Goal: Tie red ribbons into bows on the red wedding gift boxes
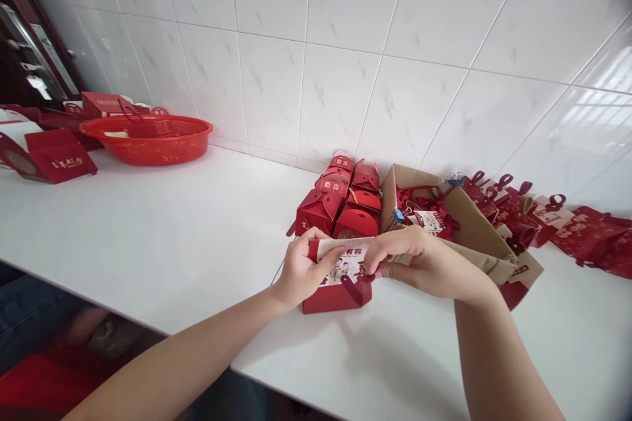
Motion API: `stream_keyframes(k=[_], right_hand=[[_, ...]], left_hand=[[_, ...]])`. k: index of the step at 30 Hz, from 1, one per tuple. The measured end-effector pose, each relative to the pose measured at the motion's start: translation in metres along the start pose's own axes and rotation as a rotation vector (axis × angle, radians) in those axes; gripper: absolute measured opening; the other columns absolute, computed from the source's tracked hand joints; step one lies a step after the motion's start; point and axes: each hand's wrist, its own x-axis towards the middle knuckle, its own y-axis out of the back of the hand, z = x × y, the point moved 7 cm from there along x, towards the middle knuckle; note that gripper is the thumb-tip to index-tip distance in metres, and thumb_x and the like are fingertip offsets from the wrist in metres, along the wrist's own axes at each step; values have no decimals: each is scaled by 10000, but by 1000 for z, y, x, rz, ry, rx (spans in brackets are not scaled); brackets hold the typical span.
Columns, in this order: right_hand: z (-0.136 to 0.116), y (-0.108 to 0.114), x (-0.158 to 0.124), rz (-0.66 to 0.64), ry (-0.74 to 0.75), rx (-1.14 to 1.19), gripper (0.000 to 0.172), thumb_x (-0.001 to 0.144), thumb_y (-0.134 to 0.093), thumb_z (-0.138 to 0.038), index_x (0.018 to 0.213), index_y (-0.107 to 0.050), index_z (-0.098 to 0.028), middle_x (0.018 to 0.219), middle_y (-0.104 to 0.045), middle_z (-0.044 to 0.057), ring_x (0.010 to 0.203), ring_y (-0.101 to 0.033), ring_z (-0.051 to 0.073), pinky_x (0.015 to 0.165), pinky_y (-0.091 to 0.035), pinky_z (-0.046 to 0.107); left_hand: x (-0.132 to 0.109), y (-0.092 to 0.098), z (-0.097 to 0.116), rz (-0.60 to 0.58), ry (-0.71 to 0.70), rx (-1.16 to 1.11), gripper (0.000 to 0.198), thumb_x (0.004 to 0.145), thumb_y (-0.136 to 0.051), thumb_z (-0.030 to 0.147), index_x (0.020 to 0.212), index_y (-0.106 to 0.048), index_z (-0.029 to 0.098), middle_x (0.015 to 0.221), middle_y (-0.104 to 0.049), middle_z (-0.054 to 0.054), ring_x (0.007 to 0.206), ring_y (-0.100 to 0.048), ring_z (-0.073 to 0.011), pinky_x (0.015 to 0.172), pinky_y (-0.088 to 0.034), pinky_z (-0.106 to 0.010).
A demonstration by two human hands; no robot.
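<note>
Tiled wall (269, 79): white, faintly veined; cut off by the upper edge of view.
White tabletop (172, 230): near side partly covered by the forearms.
Row of red bags (587, 237): laid along the wall at right; the last one is cut off by the frame.
Cardboard carton (481, 230): open, filled with red pieces that cannot be told apart; its near side is partly covered by the right hand.
Red basket (162, 150): set near the wall at left; contents mostly hidden by its rim.
Grouped red boxes (320, 210): stood in two columns beside the carton; rear ones are partly screened.
Right hand (424, 263): thumb and forefinger narrowed in a pinch on a dark red strap (353, 291); the strap's far end is concealed by the fingertips.
Left hand (306, 266): closed on the handled box (336, 301), thumb laid on its printed panel; remaining fingers hidden behind.
Handled box: held at the table's near part, before the grouped boxes; print partly covered.
Blue clip (399, 216): fixed at the carton's left corner.
</note>
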Motion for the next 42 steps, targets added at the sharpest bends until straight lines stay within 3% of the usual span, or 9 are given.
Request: stream_keyframes(k=[6, 13, 21, 25, 30, 42], right_hand=[[10, -1, 5, 133, -135, -107, 157, 854, -549, -106, 836, -666, -209, 797, -717, -14, 669, -645, 105, 603, -482, 197], [-2, -5, 6, 216, -148, -237, 230, 812, -555, -32, 814, -681, -225, 794, -719, -33, 645, -637, 105, 584, -476, 198], [2, -4, 2, 302, -247, -329, 67, 832, -623, -189, 804, -666, -233, 716, -704, -50, 586, -602, 106, 546, -467, 208], [2, -4, 1, 327, -301, -295, 117, 837, -614, -165, 803, -691, -245, 772, -728, -60, 664, -652, 106, 615, -493, 191], [-3, -9, 3, 328, -247, -287, 232, 842, -572, -94, 876, -721, -268, 834, -740, -73, 701, -669, 94, 655, -499, 174], [-7, -15, 4, 446, -217, -391, 210, 834, -562, -82, 822, -710, -231, 834, -739, -26, 679, -666, 119, 575, -505, 178]], left_hand=[[-9, 0, 14, 13, -150, 71, 158, 808, -654, 319, 772, -564, 195, 632, -642, 6, 576, -597, -129, 546, -463, -236], [-15, -2, 22, 1, -245, 84, 66, 842, -609, 247, 863, -612, 185, 821, -720, -72, 727, -680, -181, 648, -536, -288], [-21, 1, 29, 48, -410, 206, 68, 836, -609, 180, 903, -620, 185, 832, -720, -82, 765, -665, -190, 691, -531, -315], [-21, 2, 32, 89, -456, 233, 49, 834, -606, 183, 881, -618, 174, 793, -712, -79, 709, -660, -180, 642, -527, -302], [-21, 3, 31, 110, -454, 233, 41, 837, -603, 188, 870, -613, 166, 777, -703, -81, 688, -661, -178, 615, -526, -300], [-22, 3, 28, 108, -445, 212, 59, 838, -606, 171, 897, -608, 167, 789, -701, -72, 693, -663, -175, 623, -529, -299]])
